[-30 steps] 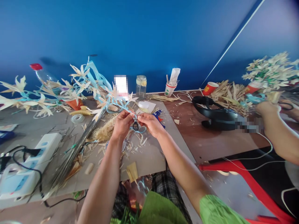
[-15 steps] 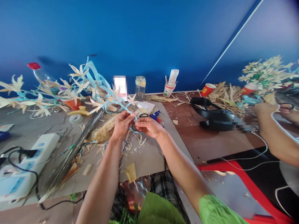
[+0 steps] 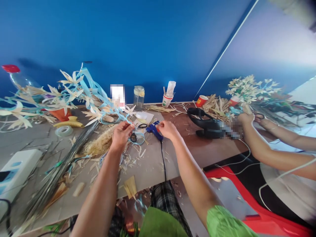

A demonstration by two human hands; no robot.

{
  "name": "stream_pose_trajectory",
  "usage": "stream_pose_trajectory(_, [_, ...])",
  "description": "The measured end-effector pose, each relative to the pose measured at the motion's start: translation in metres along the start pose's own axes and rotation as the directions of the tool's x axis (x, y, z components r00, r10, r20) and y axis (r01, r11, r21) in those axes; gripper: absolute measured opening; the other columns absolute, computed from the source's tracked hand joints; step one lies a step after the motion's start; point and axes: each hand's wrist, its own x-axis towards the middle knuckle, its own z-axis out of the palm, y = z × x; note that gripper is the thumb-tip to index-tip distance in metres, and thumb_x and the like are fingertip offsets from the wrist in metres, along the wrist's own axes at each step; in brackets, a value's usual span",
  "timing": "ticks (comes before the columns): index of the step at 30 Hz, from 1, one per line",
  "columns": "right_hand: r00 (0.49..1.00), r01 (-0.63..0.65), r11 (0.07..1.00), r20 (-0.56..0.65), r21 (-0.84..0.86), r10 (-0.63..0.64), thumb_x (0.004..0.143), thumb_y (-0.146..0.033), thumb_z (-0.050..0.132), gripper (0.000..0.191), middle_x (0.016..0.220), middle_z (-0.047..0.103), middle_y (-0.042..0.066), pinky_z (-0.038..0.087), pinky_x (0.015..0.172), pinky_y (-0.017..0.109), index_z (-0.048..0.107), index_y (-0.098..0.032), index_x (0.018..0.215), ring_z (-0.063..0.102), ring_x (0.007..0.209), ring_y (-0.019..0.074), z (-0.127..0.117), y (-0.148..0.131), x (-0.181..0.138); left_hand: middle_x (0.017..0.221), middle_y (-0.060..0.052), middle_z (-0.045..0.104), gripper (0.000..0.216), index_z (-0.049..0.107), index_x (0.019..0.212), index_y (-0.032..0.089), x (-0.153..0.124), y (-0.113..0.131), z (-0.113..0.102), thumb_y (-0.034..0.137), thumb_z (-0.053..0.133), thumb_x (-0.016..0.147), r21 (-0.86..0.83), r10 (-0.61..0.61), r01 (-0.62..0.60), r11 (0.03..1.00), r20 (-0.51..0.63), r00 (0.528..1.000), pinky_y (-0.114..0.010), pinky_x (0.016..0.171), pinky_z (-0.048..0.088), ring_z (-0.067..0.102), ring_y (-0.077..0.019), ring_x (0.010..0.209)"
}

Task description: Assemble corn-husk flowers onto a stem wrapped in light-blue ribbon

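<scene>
My left hand (image 3: 122, 134) is closed in a pinch on a stem wrapped in light blue ribbon (image 3: 127, 120). That stem belongs to a branch with pale, star-shaped husk flowers (image 3: 93, 115), which reaches away to the left. Black scissors handles (image 3: 133, 137) show just right of those fingertips, beside a loop of blue ribbon (image 3: 142, 142). My right hand (image 3: 168, 129) has its fingers curled at the back of a blue glue gun (image 3: 153, 129), which lies on the table with its cord hanging down. The fingertips are partly hidden against the gun.
Thin wires (image 3: 66, 158), a fibre bundle (image 3: 98, 143) and a power strip (image 3: 19, 171) lie left. A glass jar (image 3: 139, 97) and a paper cup (image 3: 167, 100) stand behind. To the right are a black headband-like device (image 3: 209, 126) and another person's hands (image 3: 245, 119).
My right hand has left the ribboned stem and moved right to the glue gun. My left hand keeps its pinch on the stem. The view has turned slightly right.
</scene>
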Motion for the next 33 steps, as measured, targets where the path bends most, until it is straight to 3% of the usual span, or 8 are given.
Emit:
stream_pose_trajectory(4, [0.996,0.023,0.942,0.09,-0.336,0.007,0.079,-0.053,0.056,0.047,0.116,0.06,0.021,0.043,0.087,0.039,0.066,-0.014,0.104,0.056,0.11,0.0332,0.01,-0.005,-0.013,0.053,0.005,0.046,0.023,0.057,0.066,0.014,-0.001,0.0,0.002,0.032,0.071,0.066,0.111,0.006,-0.006,0.994,0.0,1.0,-0.02,0.045,0.025,0.037,-0.005,0.047])
stream_pose_trajectory(9, [0.993,0.02,0.899,0.11,-0.438,0.032,0.072,-0.049,0.065,0.055,0.126,0.055,0.022,0.044,0.088,0.039,0.063,-0.012,0.112,0.054,0.115,0.0342,0.023,-0.016,-0.011,0.053,0.005,0.046,0.023,0.055,0.065,0.015,0.0,-0.005,-0.001,0.032,0.07,0.066,0.13,0.003,-0.001,0.991,-0.011,1.0,-0.02,0.045,0.025,0.036,-0.0052,0.046])
stream_pose_trajectory(14, [0.983,0.069,0.963,0.184,-0.261,-0.02,0.071,-0.033,0.067,0.022,0.093,0.07,0.013,0.044,0.07,0.028,0.069,-0.016,0.085,0.064,0.088,0.0244,0.013,-0.005,0.003,0.053,0.005,0.047,0.023,0.056,0.065,0.015,0.0,-0.004,-0.003,0.033,0.07,0.066,0.1,0.011,-0.008,0.995,-0.028,1.0,-0.02,0.046,0.027,0.037,-0.0051,0.046])
stream_pose_trajectory(18, [0.986,-0.061,0.978,0.163,0.201,0.028,0.069,-0.032,0.063,0.015,0.058,0.061,0.001,0.04,0.056,0.025,0.064,-0.017,0.069,0.058,0.06,0.0158,0.001,0.017,0.002,0.053,0.005,0.048,0.023,0.056,0.064,0.015,0.0,-0.002,-0.003,0.033,0.07,0.066,0.117,0.017,-0.01,0.993,-0.055,0.998,-0.02,0.046,0.028,0.037,-0.0052,0.046])
stream_pose_trajectory(22, [0.99,-0.131,0.612,0.138,0.78,0.035,0.059,-0.033,0.071,0.029,0.06,0.057,-0.003,0.04,0.052,0.024,0.063,-0.016,0.081,0.053,0.051,0.0109,-0.006,0.035,0.0,0.055,0.004,0.052,0.023,0.057,0.065,0.015,-0.001,0.001,-0.003,0.034,0.07,0.066,0.099,0.021,-0.013,0.995,-0.078,0.997,-0.02,0.047,0.029,0.038,-0.0056,0.047])
stream_pose_trajectory(28, [1.0,-0.003,0.07,0.002,0.998,0.012,0.063,-0.039,0.072,0.03,0.077,0.06,-0.001,0.039,0.048,0.021,0.061,-0.019,0.082,0.044,0.051,0.0055,-0.003,0.038,0.017,0.062,0.001,0.058,0.023,0.057,0.066,0.015,-0.002,0.002,-0.005,0.034,0.071,0.066,0.059,-0.039,0.04,0.997,-0.013,0.999,-0.021,0.047,0.029,0.038,-0.0051,0.047])
stream_pose_trajectory(30, [0.996,0.001,0.001,-0.001,1.0,-0.087,0.066,-0.039,0.07,0.029,0.081,0.06,0.0,0.038,0.048,0.021,0.062,-0.019,0.085,0.037,0.048,0.0038,-0.002,0.034,0.018,0.061,0.001,0.057,0.022,0.058,0.067,0.015,0.0,-0.001,-0.007,0.033,0.071,0.066,0.083,-0.039,0.039,0.996,0.006,0.999,-0.021,0.047,0.028,0.038,-0.0052,0.047])
stream_pose_trajectory(33, [0.969,-0.003,0.041,0.013,0.999,-0.247,0.066,-0.032,0.072,0.027,0.083,0.059,0.0,0.036,0.048,0.021,0.063,-0.02,0.089,0.031,0.045,0.0021,0.002,0.023,0.01,0.06,0.002,0.055,0.022,0.059,0.067,0.015,0.003,-0.007,-0.009,0.034,0.07,0.068,0.138,-0.044,0.044,0.989,0.002,0.999,-0.021,0.046,0.027,0.037,-0.0056,0.047])
